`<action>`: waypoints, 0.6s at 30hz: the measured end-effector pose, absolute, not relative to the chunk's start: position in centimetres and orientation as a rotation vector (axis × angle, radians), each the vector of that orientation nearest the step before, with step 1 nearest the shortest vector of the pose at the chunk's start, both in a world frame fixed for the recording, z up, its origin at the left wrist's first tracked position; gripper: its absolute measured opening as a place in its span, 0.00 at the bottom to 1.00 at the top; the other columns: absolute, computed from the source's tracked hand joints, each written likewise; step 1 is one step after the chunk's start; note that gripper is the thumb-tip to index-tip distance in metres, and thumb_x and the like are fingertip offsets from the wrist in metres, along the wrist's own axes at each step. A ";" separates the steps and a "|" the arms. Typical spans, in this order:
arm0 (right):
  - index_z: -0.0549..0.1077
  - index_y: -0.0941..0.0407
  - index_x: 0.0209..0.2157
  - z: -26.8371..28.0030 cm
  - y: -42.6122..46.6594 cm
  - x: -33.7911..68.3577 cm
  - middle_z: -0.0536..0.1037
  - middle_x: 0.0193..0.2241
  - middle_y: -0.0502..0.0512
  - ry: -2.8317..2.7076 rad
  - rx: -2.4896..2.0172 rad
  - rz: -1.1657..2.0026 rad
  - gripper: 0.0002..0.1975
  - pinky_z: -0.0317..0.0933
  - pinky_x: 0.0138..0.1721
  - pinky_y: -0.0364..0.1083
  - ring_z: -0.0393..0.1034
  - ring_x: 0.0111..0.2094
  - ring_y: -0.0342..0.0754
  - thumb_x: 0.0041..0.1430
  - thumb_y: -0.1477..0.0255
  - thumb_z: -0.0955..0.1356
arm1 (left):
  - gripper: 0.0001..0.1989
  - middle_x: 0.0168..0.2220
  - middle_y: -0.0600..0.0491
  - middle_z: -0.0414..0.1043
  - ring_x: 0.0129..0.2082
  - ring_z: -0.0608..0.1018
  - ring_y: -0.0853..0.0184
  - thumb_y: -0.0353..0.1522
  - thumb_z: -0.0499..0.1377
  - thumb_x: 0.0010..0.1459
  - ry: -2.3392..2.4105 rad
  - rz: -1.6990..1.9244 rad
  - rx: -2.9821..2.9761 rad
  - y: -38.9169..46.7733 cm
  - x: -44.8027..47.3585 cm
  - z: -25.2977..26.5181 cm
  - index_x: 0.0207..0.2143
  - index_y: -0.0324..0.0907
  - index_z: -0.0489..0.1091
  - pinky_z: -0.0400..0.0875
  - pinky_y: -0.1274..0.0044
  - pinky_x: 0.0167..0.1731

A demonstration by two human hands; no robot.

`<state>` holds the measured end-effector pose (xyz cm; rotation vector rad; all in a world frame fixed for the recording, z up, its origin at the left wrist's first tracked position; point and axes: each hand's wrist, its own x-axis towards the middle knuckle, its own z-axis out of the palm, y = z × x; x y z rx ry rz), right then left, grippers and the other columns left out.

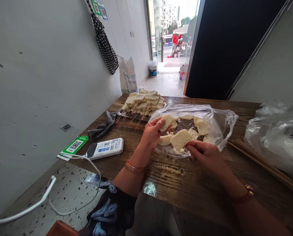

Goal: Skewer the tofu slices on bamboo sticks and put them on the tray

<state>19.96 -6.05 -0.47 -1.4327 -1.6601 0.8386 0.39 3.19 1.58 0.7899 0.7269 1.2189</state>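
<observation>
- My right hand (205, 154) pinches a pale slice (181, 139) on the wooden surface (185, 186); any skewer is hidden.
- My left hand (152, 132) holds another slice (167, 122) over the clear bag (210, 118).
- Farther off, I see skewered slices (144, 101) stacked, their tray mostly covered.
</observation>
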 end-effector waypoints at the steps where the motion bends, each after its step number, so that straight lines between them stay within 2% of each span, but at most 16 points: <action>1: 0.78 0.56 0.32 -0.5 -6.0 20.0 0.72 0.16 0.47 -1.662 -1.436 0.833 0.15 0.56 0.23 0.42 0.63 0.19 0.43 0.60 0.61 0.65 | 0.19 0.36 0.46 0.78 0.32 0.81 0.65 0.32 0.70 0.45 0.729 1.224 0.787 3.2 0.4 1.6 0.39 0.34 0.74 0.77 0.75 0.33; 8: 0.78 0.55 0.32 -0.8 -6.0 20.0 0.72 0.17 0.46 -1.672 -1.473 0.797 0.14 0.55 0.24 0.41 0.63 0.20 0.42 0.61 0.63 0.65 | 0.24 0.34 0.47 0.79 0.31 0.81 0.63 0.35 0.73 0.39 0.750 1.263 0.811 3.0 0.8 1.4 0.39 0.34 0.73 0.77 0.74 0.32; 18: 0.78 0.57 0.33 -1.2 -5.8 19.9 0.71 0.17 0.46 -1.678 -1.475 0.759 0.15 0.55 0.25 0.41 0.63 0.20 0.42 0.62 0.62 0.64 | 0.26 0.30 0.51 0.79 0.29 0.81 0.64 0.36 0.75 0.34 0.724 1.261 0.808 2.6 1.6 1.3 0.37 0.35 0.75 0.76 0.76 0.30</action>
